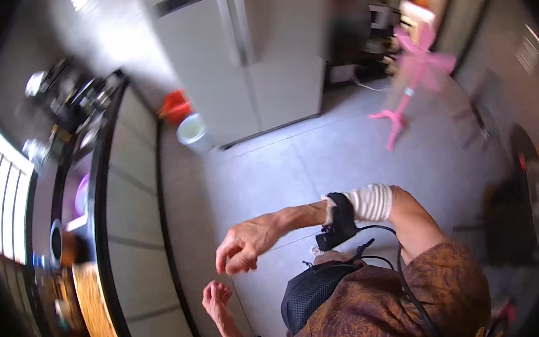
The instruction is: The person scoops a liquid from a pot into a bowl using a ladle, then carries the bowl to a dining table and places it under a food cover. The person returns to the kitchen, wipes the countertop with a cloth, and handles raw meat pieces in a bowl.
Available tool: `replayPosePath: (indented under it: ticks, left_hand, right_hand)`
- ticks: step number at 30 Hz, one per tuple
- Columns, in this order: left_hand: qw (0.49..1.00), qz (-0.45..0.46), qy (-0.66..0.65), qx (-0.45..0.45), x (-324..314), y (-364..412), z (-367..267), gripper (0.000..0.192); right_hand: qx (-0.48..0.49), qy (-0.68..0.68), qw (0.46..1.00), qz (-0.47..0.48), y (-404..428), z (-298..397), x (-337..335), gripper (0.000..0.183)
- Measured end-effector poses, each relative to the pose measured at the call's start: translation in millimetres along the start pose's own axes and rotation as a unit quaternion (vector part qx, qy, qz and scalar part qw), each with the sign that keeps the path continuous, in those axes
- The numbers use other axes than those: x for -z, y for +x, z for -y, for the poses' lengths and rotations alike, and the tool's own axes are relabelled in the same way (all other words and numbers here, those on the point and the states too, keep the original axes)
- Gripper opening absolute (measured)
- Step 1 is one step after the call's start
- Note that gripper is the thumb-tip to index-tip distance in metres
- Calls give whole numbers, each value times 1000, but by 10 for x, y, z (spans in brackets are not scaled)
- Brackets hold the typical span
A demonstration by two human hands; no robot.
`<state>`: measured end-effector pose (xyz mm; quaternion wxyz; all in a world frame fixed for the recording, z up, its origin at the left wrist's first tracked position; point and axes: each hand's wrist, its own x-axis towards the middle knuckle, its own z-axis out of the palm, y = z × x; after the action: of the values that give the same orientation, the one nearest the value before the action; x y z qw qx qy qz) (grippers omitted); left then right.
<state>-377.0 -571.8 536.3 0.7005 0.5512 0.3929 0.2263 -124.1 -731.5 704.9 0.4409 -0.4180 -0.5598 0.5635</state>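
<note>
My right hand (243, 249) hangs in front of my body, palm down, with its fingers loosely bent and nothing seen in it. Below it in the view is my left hand (217, 296), raised beside the counter front, its fingers curled; nothing shows in it, but its palm is partly hidden. The two hands are apart and touch nothing that I can see. A striped cloth sleeve (372, 202) and a black strap with a small device (336, 230) are on my right forearm. A dark mesh bag (312, 291) lies against my front.
A long counter (131, 193) runs along the left, bearing a cutting board (95, 310), a dark-rimmed pot (61, 243) and blurred cookware. A large fridge (277, 82) stands ahead, near a white bucket (193, 131) and a red container (177, 107). A pink pedestal fan (406, 96) stands on the floor.
</note>
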Motion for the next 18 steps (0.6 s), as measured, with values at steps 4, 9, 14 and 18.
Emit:
replayPosePath:
  ticks: [4,9,14,18]
  left_hand:
    - [998,23,30,50,-437,330,163,25]
    - [993,74,63,62,-913,399,229,38]
    - [998,36,52,17,-950,260,328,52]
    - [998,62,9,9,-1241,215,451,56]
  right_hand:
    - [-136,-31,967,-215,-843,-836,605,33]
    - [-217,14,899,-379,-1933,-1600,623,33]
    - [-276,34,883,-379,-2636,-2168,456,28]
    - [-287,125,810,-496,-3567,-2507,144,25]
